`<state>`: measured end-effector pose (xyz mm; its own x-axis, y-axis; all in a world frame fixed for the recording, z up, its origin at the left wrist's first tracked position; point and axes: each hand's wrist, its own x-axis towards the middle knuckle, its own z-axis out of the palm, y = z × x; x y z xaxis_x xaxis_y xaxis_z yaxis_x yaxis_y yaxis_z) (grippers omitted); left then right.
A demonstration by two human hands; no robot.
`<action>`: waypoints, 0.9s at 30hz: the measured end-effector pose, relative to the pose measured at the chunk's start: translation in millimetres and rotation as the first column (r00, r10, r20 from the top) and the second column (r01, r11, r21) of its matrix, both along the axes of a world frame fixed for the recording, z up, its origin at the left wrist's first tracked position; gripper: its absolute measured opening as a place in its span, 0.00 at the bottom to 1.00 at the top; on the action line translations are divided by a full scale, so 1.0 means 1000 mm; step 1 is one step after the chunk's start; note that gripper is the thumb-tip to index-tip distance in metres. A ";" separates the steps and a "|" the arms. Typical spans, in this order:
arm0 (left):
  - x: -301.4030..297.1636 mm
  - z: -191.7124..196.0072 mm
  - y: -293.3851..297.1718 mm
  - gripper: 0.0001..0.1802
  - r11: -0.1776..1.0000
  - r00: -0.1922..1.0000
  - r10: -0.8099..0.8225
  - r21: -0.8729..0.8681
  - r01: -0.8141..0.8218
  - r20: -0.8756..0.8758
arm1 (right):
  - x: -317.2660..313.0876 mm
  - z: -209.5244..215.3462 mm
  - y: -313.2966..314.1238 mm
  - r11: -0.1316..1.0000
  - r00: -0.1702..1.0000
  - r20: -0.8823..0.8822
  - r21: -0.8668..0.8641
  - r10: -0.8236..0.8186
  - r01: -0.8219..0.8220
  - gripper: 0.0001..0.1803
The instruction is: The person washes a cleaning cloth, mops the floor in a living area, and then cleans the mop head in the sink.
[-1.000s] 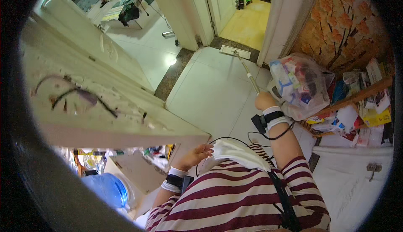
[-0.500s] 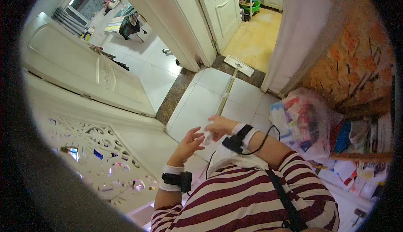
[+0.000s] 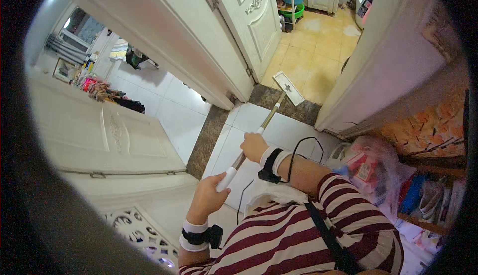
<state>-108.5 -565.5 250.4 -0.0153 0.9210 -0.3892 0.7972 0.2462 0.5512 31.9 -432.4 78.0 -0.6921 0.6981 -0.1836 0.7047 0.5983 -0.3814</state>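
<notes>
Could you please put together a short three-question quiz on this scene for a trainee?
1. True or false: both hands grip the mop handle.
2. Which hand is nearer the mop head? A) left hand B) right hand
3. Fill in: the mop head lies on the ___ tiled floor beyond the dark threshold strip.

Key: 1. True. 2. B. 3. Yellow.
</notes>
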 end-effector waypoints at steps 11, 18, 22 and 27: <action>-0.007 -0.033 0.170 0.28 0.977 0.977 -0.211 0.036 0.212 -0.025 | 0.034 -0.064 0.155 0.987 0.958 -0.256 0.056 -0.130 0.149 0.07; 0.041 -0.042 0.286 0.27 0.942 0.945 -0.325 0.091 0.322 0.019 | 0.098 -0.060 0.259 0.978 0.960 -0.208 0.059 -0.186 0.202 0.07; 0.079 -0.040 0.373 0.26 0.901 0.910 -0.414 0.133 0.412 -0.015 | 0.137 -0.061 0.332 0.960 0.938 -0.233 0.048 -0.258 0.276 0.04; 0.145 -0.038 0.457 0.24 0.851 0.870 -0.492 0.196 0.488 -0.031 | 0.208 -0.047 0.400 0.928 0.890 -0.273 -0.021 -0.364 0.373 0.06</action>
